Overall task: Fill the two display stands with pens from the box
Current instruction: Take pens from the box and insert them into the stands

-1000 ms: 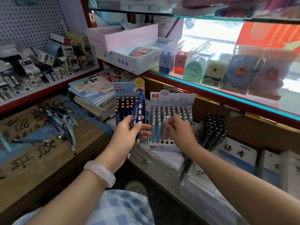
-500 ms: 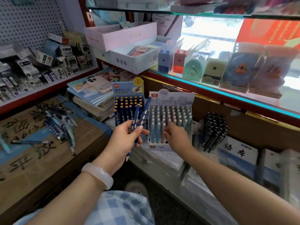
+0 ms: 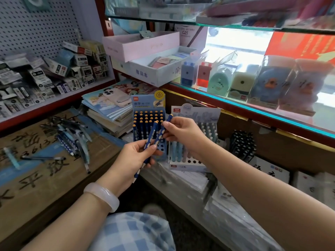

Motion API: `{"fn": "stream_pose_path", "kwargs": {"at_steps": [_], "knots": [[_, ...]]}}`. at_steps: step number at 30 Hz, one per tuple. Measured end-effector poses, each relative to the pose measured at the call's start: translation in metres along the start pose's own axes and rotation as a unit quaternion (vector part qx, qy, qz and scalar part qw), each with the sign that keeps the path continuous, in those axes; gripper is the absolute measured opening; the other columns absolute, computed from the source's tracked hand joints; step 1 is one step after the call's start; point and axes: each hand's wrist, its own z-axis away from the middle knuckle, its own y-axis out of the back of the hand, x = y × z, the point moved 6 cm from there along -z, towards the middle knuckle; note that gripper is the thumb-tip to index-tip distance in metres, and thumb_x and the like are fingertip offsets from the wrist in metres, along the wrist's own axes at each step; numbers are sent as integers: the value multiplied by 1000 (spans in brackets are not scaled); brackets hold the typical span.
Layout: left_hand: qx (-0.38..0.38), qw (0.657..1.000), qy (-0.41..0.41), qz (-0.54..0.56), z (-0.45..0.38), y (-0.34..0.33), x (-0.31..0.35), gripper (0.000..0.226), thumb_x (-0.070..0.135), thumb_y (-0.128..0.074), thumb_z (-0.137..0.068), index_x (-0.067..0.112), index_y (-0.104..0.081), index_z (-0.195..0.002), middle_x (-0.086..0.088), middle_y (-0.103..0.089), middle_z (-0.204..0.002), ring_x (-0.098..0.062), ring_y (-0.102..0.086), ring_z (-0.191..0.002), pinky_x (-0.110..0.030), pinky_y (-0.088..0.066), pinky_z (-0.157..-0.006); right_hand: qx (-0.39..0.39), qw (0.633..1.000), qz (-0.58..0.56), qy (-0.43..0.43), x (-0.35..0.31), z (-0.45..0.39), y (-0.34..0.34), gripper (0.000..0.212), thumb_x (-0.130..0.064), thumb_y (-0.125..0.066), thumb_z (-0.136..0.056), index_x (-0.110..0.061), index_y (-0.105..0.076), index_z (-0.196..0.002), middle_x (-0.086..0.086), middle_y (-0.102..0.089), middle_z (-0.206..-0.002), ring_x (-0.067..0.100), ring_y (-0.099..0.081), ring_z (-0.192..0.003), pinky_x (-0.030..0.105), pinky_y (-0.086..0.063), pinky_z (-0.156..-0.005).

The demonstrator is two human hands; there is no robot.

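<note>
My right hand has left the pale-blue display stand on the right, where it was seating a pen a second ago, and now pinches the top of one navy spotted pen. My left hand grips that pen and a second by their lower shafts, near the navy display stand, whose front rows show empty holes. I judge the pale-stand placement complete and the navy stand next; loose pens remain on the cardboard box, far left

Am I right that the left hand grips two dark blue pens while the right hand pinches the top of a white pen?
Not quite. In the head view the right hand pinches a dark blue pen, not a white one; the left hand does grip the dark blue pens.
</note>
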Motion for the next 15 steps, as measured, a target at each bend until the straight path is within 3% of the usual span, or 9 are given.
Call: {"fn": "stream_pose_path", "kwargs": {"at_steps": [7,9,11,15], "knots": [[61,995,41,66,-2,38,-10,15,20,-47,-95,21,-62,-98,-6,-65,-80,-11,-62,-57,-24,-55,-50,10,1000,5,22,-16,-16,-5,14,-12,-54,-94,-1,-62,-96,7,-66,-80,6,-65,-65,15,-55,-66],[107,992,40,48,-5,56,-12,18,26,-45,-96,21,-60,-104,-7,-59,-72,-6,-48,-40,-17,-43,-35,41,998,42,34,-19,-26,-1,14,-13,-55,-94,-3,-63,-101,7,-68,-84,10,-67,-71,18,-57,-70],[129,990,31,47,-8,68,-13,22,27,-44,-97,17,-58,-109,-6,-49,-64,-3,-31,-29,-10,-24,-31,61,990,112,53,-19,-35,-2,8,-14,-57,-93,-9,-63,-96,6,-69,-85,15,-68,-77,24,-57,-76],[135,988,14,81,-10,79,-9,20,27,-41,-97,20,-58,-105,-3,-39,-65,-2,-28,-32,-12,-20,-31,73,967,232,75,-5,-55,-21,9,-17,-58,-92,-9,-61,-89,7,-69,-85,21,-68,-80,39,-56,-81]]}}
